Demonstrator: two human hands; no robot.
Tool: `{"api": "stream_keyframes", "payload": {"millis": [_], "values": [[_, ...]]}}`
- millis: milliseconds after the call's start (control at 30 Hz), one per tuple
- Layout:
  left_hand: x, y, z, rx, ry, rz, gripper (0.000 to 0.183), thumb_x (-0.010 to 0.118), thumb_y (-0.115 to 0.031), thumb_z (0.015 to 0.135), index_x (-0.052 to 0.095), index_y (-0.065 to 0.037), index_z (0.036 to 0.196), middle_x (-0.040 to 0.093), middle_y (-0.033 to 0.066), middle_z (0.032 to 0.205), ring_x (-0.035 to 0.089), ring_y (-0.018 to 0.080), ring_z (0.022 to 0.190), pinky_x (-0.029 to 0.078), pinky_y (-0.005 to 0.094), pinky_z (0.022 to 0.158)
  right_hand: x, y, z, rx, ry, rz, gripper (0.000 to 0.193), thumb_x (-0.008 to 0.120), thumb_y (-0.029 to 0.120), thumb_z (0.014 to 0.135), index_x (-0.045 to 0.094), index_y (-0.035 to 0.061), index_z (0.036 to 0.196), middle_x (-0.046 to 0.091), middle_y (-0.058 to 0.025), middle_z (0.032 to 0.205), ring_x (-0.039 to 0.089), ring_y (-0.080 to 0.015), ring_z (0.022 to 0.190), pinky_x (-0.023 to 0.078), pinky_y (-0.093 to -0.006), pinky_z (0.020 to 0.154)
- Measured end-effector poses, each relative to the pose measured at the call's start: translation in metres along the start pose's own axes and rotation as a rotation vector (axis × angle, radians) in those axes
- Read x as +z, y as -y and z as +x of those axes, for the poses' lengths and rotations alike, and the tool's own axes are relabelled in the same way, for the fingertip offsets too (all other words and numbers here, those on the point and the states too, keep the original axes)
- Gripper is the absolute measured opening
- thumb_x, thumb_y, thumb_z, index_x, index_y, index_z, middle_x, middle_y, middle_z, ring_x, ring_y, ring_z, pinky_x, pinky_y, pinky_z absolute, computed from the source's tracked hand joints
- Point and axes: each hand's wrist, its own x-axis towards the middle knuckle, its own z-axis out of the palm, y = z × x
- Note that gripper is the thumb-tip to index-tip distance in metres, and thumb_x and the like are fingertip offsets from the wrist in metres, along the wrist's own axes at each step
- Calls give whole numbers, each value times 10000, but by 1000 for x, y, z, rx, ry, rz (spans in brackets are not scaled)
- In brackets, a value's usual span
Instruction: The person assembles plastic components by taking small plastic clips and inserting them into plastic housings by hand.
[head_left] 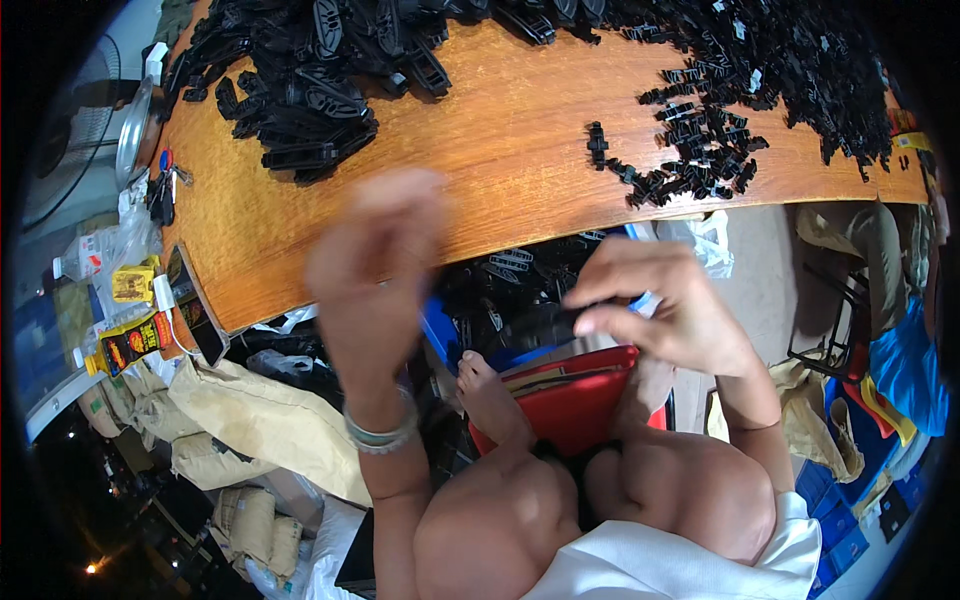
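Note:
My right hand [665,305] is over the gap between the table edge and my knees, its thumb and fingers pinching a long black plastic part [548,328] that points left and is a little blurred. My left hand [385,240] is raised over the near edge of the wooden table [500,110], smeared by motion, so its fingers cannot be made out. Beyond it lies a heap of larger black plastic pieces [325,100], oval and slotted. Toward the right, small black clip-like parts [700,145] spread out from a bigger pile.
Under the table edge a blue bin [440,333] holds more black parts. A red stool or box [570,400] stands between my legs. At the left are keys [165,190], a phone [198,305] and a yellow-labelled bottle [125,345]. Brown sacks [265,420] lie on the left floor.

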Motion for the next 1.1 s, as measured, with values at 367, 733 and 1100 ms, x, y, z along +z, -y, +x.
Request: {"api": "stream_keyframes", "payload": {"millis": [367,733,1100], "values": [[-15,29,34,194,-405,724,267,564,72,752,581,1,1009,570,170,1049,590,281,897,485,341,765,-27,-15,51,-52,-591,-628,118,621,29,764,636,-9,874,615,-152,790,606,-329,700,478,-371,646],[38,-8,3,-208,-142,-541,265,655,88,774,523,37,999,627,93,865,611,105,796,490,206,705,-28,-9,59,-96,-392,373,175,567,33,874,621,-25,1031,657,-65,784,610,-107,683,491,-226,631],[46,-13,-5,-197,-2,-715,259,632,84,785,547,50,1027,638,138,924,632,150,869,517,235,746,0,13,37,19,-526,297,148,607,-12,844,643,-45,983,658,-67,788,593,-71,656,477,-174,559]]}}
